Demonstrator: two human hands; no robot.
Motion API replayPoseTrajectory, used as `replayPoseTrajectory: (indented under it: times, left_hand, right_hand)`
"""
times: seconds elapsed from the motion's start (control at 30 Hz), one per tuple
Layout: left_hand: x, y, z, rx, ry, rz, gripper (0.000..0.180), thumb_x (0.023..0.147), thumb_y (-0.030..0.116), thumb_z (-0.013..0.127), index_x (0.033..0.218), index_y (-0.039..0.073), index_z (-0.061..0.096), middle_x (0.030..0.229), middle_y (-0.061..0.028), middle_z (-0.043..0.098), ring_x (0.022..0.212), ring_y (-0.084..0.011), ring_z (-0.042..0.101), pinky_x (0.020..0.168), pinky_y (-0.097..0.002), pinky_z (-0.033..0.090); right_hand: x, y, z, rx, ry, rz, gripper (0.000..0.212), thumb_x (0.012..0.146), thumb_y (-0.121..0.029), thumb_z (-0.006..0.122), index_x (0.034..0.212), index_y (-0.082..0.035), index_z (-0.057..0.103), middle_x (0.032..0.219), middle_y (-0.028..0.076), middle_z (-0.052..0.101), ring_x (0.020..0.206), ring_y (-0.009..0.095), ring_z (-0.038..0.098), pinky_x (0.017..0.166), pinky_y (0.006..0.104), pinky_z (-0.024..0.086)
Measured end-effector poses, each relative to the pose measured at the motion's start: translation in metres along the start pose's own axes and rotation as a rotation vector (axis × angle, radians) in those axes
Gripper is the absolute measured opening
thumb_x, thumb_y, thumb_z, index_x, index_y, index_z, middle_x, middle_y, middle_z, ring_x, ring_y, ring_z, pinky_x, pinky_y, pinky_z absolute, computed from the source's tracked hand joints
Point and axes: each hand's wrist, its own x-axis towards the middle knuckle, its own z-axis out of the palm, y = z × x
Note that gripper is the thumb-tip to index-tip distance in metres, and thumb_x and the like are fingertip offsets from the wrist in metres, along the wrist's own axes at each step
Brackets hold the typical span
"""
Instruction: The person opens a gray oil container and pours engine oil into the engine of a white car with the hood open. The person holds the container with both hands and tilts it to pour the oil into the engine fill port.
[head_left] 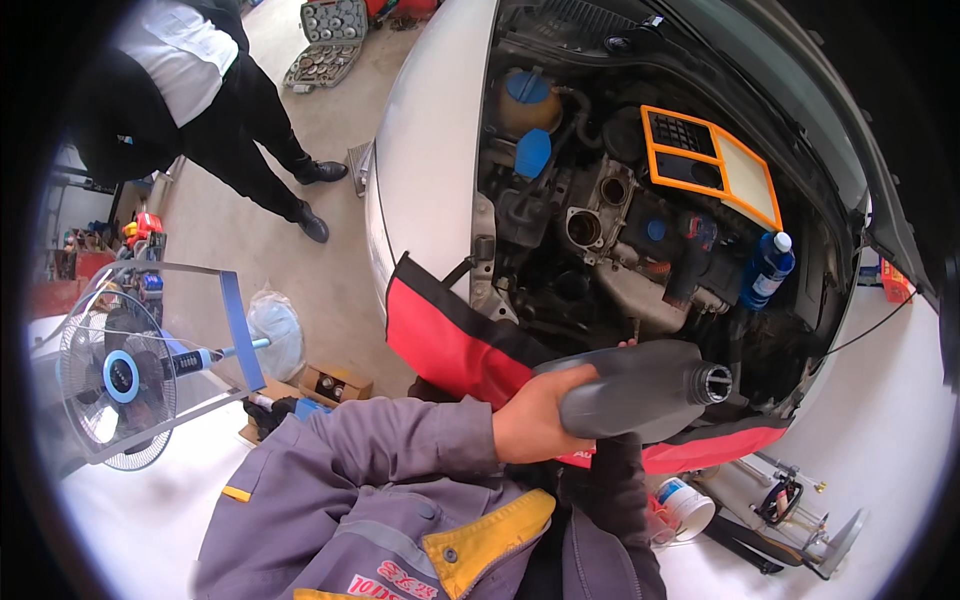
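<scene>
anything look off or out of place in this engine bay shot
A blue bottle stands loose among the engine parts at the bay's right side, and the orange-framed air filter lies tilted on top. The grey jug in the left hand has no cap. No spill shows.

A garage interior is shown, lit brightly by daylight. A pale concrete floor is seen beneath a white car with its bonnet raised. A standing fan is placed at the left, an open socket set lies on the floor beyond, and a standing person is seen nearby.
</scene>
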Motion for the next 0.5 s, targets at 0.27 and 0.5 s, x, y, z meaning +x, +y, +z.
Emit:
replayPoseTrajectory:
  times: [0.27, 0.5]
  left_hand:
    - [0.044, -0.010, 0.005, -0.128, 0.039, -0.186, 0.047, 0.073, -0.003, 0.074, 0.115, 0.002, 0.053, 0.099, -0.0032, 0.064, 0.094, -0.0121, 0.061, 0.078, -0.0299, 0.052]
    - [0.055, -0.043, -0.006, -0.299, -0.121, -0.190, 0.073, 0.085, 0.033, 0.079, 0.139, 0.001, 0.043, 0.125, -0.0098, 0.059, 0.116, -0.0157, 0.054, 0.099, -0.0319, 0.045]
  right_hand:
    - [0.046, -0.012, 0.025, -0.217, -0.002, -0.155, 0.046, 0.106, -0.032, 0.043, 0.142, -0.004, 0.048, 0.139, 0.013, 0.055, 0.124, 0.023, 0.055, 0.107, 0.0404, 0.044]
    - [0.081, -0.042, -0.017, 0.046, 0.049, 0.064, 0.046, 0.106, -0.031, 0.041, 0.143, -0.004, 0.046, 0.141, 0.014, 0.054, 0.127, 0.027, 0.054, 0.110, 0.0432, 0.042]
